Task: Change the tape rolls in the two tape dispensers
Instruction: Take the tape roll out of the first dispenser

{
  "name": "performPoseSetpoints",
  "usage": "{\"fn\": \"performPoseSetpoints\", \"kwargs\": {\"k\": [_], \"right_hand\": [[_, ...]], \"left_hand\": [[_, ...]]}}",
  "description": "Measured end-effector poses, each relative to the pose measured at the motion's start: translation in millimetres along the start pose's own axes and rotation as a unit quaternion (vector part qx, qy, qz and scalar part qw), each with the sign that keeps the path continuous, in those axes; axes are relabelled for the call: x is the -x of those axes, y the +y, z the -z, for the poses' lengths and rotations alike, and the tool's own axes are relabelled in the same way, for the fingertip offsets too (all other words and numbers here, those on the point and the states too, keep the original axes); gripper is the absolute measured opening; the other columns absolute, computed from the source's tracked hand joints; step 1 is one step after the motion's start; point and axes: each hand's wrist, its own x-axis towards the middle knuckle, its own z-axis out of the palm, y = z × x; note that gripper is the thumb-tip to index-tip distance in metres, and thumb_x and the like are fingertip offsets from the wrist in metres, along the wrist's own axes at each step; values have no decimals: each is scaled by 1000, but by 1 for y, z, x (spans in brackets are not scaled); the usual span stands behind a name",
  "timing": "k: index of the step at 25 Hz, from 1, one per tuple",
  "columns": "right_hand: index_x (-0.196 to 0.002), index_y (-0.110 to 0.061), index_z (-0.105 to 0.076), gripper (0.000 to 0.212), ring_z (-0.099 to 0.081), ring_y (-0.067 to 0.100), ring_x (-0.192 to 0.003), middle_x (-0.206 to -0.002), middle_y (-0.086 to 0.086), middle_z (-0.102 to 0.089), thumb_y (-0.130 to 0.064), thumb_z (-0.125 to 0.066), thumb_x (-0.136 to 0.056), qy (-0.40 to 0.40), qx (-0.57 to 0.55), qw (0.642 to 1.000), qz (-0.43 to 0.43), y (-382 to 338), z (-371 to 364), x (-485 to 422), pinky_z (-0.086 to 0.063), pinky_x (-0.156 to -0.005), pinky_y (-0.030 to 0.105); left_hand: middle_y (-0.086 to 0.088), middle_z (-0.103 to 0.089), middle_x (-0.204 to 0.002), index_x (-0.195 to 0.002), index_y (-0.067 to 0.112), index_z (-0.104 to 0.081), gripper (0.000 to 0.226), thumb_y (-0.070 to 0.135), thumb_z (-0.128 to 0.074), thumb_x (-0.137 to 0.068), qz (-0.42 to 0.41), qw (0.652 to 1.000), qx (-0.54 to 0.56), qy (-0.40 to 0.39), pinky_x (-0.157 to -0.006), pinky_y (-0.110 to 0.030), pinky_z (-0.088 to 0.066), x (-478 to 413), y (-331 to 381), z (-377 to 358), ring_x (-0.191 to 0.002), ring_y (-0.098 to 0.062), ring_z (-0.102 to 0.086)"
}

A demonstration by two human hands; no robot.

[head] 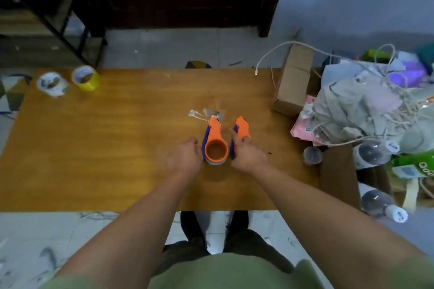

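Both orange dispensers (215, 141) sit mid-desk; the right hand (246, 153) grips one, the left hand (185, 156) hovers loosely open. Spare tape rolls (85, 77) wait untouched, so swapping seems barely begun.

The person wears a short-sleeved top of a dull olive green colour; its cloth fills the bottom edge of the view, and a bit of sleeve shows at each lower corner. Both forearms are bare from the sleeve down to the wrist, with no watch, band or bracelet to see on them. The 2 hands, the left hand (185, 157) and the right hand (247, 155), are bare also, without gloves or rings that can be made out. Below the top, dark trousers show, and the 2 legs go down to dark footwear on the pale floor.
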Motion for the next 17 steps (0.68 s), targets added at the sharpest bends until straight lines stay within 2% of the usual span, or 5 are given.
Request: {"fn": "performPoseSetpoints", "kwargs": {"k": [4, 7, 10, 13, 17], "right_hand": [[-167, -32, -7, 98, -58, 38, -123, -136, 15, -55, -18, -64, -88, -14, 40, 999, 15, 2, -26, -7, -46, -103, 51], [-164, -30, -20, 79, -64, 37, -112, -128, 13, -61, -16, -56, -95, 34, 27, 999, 31, 7, -39, -15, -52, -92, 48], [-159, -26, -33, 66, -66, 34, -109, -126, 10, -63, -26, -61, -99, 82, -17, 996, 38, 15, -43, -18, -58, -81, 47], [-158, -26, -35, 72, -67, 32, -113, -133, 7, -63, -23, -69, -95, 81, -96, 991, 39, 24, -43, -19, -59, -84, 45], [-156, -30, -36, 76, -67, 31, -116, -140, 6, -61, -11, -65, -89, 80, -144, 985, 52, 31, -40, -11, -60, -87, 45]], "left_hand": [[-11, -76, -123, -149, 25, -56, 42, 27, -44, -109, 22, 1000, 15, 13, -76, -41, -52, 12, -12, -15, -108, -39, -72], [-10, -78, -109, -148, 28, -55, 42, 27, -44, -108, 40, 996, 70, 30, -73, -43, -55, 17, -19, -23, -96, -37, -72], [-2, -74, -98, -146, 29, -55, 38, 29, -47, -110, 49, 988, 143, 33, -68, -41, -53, 24, -22, -31, -86, -31, -71], [16, -64, -91, -142, 32, -57, 32, 32, -49, -111, 42, 971, 232, 36, -65, -37, -50, 31, -22, -39, -78, -19, -67], [14, -67, -90, -136, 41, -58, 28, 33, -51, -110, 17, 960, 280, 4, -62, -47, -58, 40, -17, -49, -68, -15, -67]]}}
